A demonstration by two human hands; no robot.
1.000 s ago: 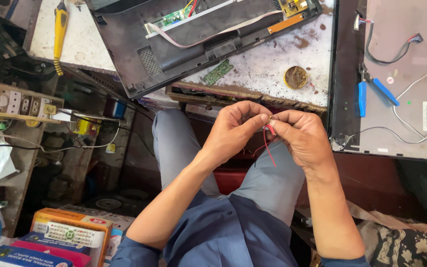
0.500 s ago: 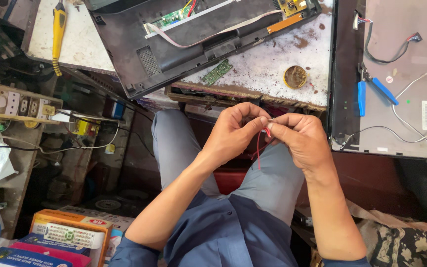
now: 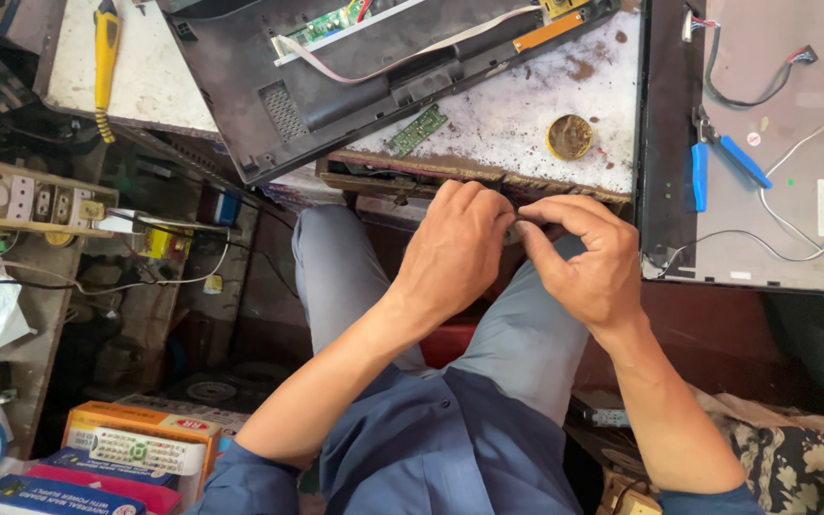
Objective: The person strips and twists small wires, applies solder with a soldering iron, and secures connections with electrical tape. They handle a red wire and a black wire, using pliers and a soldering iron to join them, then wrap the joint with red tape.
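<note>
Two hands: left hand point(image 3: 455, 250) and right hand point(image 3: 588, 262) meet fingertip to fingertip above the lap, just near of the bench edge point(image 3: 488, 179).
Edges: the bench edge runs left to right directly beyond the knuckles; its lip is worn and crumbled. A dark panel point(image 3: 751, 143) lies to the right, its near edge level with the right hand.
Open room: free space lies near of the hands, over the grey trousers point(image 3: 336, 277); to the left it drops into a cluttered gap with a socket strip point(image 3: 30, 195) and loose wires.
Left hand: fingers curled in, back of hand up, tips pinched toward the right hand.
Right hand: thumb and forefinger pressed together in a tight pinch; other fingers folded.
Held item: something small and dark point(image 3: 519, 222) sits between the two pinches; too small to tell what it is.
Bench top: small green circuit board point(image 3: 417, 131), round tin point(image 3: 570, 136), dark casing point(image 3: 355, 67) farther back.
Far left: yellow-handled tool point(image 3: 105, 52).
Right panel: blue-handled pliers point(image 3: 722, 162).
</note>
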